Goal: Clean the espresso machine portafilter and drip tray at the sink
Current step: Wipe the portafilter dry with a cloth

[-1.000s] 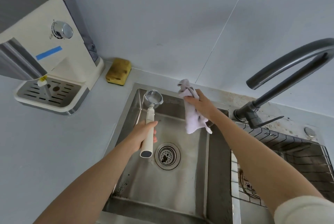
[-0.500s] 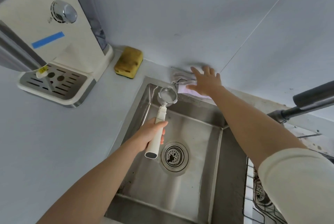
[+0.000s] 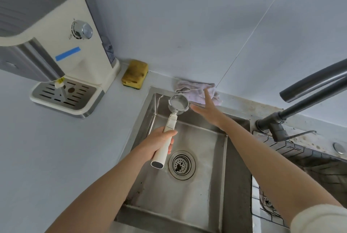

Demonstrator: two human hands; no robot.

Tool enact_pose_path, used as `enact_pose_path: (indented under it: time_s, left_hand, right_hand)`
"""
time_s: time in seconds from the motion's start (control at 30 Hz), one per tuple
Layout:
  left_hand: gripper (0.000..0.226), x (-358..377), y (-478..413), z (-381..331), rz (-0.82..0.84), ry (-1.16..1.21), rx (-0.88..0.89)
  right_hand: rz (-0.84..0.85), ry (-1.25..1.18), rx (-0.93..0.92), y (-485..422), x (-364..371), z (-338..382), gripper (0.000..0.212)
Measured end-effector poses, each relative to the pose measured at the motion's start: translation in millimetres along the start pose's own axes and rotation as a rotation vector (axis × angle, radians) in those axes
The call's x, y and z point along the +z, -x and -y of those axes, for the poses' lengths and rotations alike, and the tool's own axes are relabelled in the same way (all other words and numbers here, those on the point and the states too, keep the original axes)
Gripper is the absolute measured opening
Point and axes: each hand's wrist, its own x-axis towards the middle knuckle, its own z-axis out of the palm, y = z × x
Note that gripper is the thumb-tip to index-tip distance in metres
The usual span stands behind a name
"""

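My left hand (image 3: 159,143) grips the white handle of the portafilter (image 3: 177,107), whose round metal basket is held over the back left of the steel sink (image 3: 187,195). My right hand (image 3: 208,111) hovers with straight fingers just right of the basket, fingertips over the edge of a pale pink cloth (image 3: 191,90) that lies on the ledge behind the sink. The cream espresso machine (image 3: 62,44) stands on the counter at the left, its slotted drip tray (image 3: 65,94) still seated in its base.
A yellow sponge (image 3: 134,74) lies against the wall between machine and sink. A dark faucet (image 3: 309,93) arches in from the right over a second basin holding a wire rack (image 3: 309,159). The drain strainer (image 3: 181,164) sits mid-basin.
My right hand carried the cloth up to the back ledge, laid it down and let go; it now draws back towards the portafilter. My left hand kept hold of the handle.
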Motion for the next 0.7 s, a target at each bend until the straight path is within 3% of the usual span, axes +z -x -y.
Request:
enact_pose_path:
  time_s: [0.17,0.27,0.3,0.43,0.7]
  left_hand:
    - [0.009,-0.5,33.1,-6.2,0.121,-0.066,0.059]
    - [0.015,-1.5,55.2,-8.4,0.164,-0.157,0.067]
    - [0.017,-1.9,62.5,-8.5,0.181,-0.194,0.069]
    - [0.016,-4.4,91.6,-7.3,0.263,-0.365,0.104]
    - [0.014,-13.3,140.5,11.1,0.25,-0.455,0.085]
  right_hand:
    - [0.103,-0.374,0.072,48.9,20.0,-9.5,0.108]
    - [0.1,-0.489,0.003,70.2,31.9,-6.1,0.119]
    - [0.101,-0.512,-0.052,75.0,35.0,-5.9,0.117]
    - [-0.004,-0.563,-0.25,100.7,45.8,0.2,0.07]
    - [-0.095,-0.627,-0.332,149.9,73.6,6.4,0.058]
